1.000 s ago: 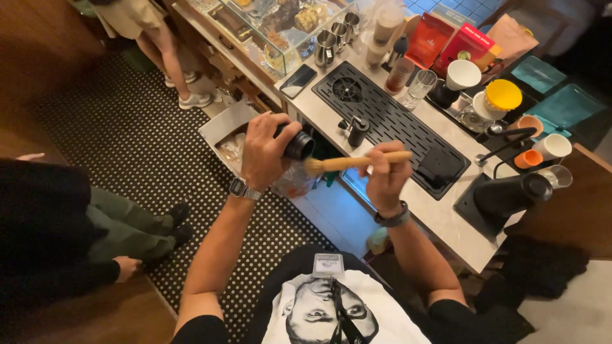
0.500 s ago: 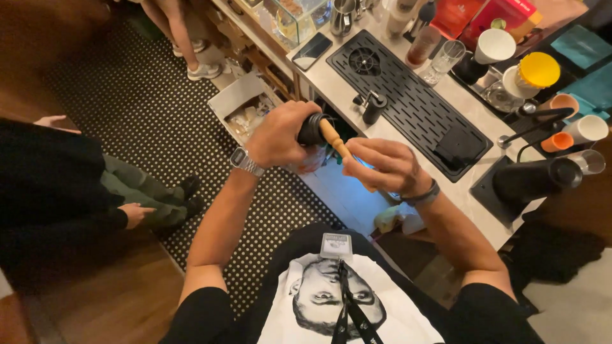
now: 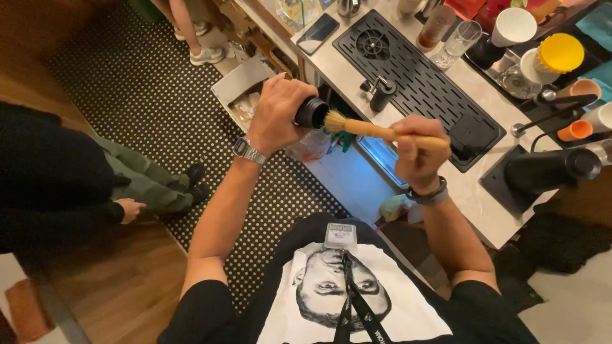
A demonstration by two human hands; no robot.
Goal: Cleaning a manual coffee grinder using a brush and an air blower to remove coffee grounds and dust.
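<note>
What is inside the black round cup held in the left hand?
Only the pale bristles of the wooden-handled brush, held by the right hand, reach the black round cup's mouth. The left hand and the viewing angle hide its interior.

My left hand (image 3: 275, 114) holds a cylinder (image 3: 311, 112) left of my right hand (image 3: 417, 155) | brush (image 3: 376, 130) spans between them, bristles at the cylinder's mouth | drip tray (image 3: 421, 79) on the counter (image 3: 475, 197) behind both | seated person (image 3: 76, 178) far left on the floor.
</note>
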